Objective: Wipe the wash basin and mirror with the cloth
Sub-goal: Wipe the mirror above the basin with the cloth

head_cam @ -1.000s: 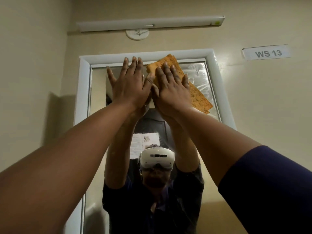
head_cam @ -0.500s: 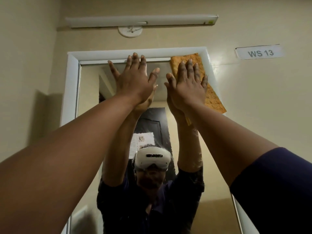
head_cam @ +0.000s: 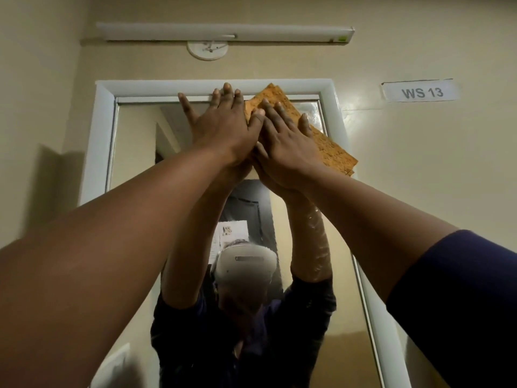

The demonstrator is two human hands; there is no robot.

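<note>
A tall mirror (head_cam: 134,152) in a white frame hangs on the wall ahead. An orange cloth (head_cam: 330,147) lies flat against its top right corner, overlapping the frame. My right hand (head_cam: 285,141) presses the cloth to the glass with straight fingers. My left hand (head_cam: 223,127) is flat beside it, fingers spread, with the fingertips up at the top frame and the thumb edge against my right hand. Smeared wet streaks show on the glass near the cloth. The wash basin is out of view.
A white tube light (head_cam: 223,32) and a round ceiling-rose fitting (head_cam: 207,50) sit above the mirror. A label reading "WS 13" (head_cam: 421,91) is on the wall at the right. The left wall (head_cam: 33,107) stands close by. The mirror reflects me wearing a white headset.
Both hands have come back together after being slightly apart. The cloth has tilted and shifted left along the mirror's top edge with my right hand.
</note>
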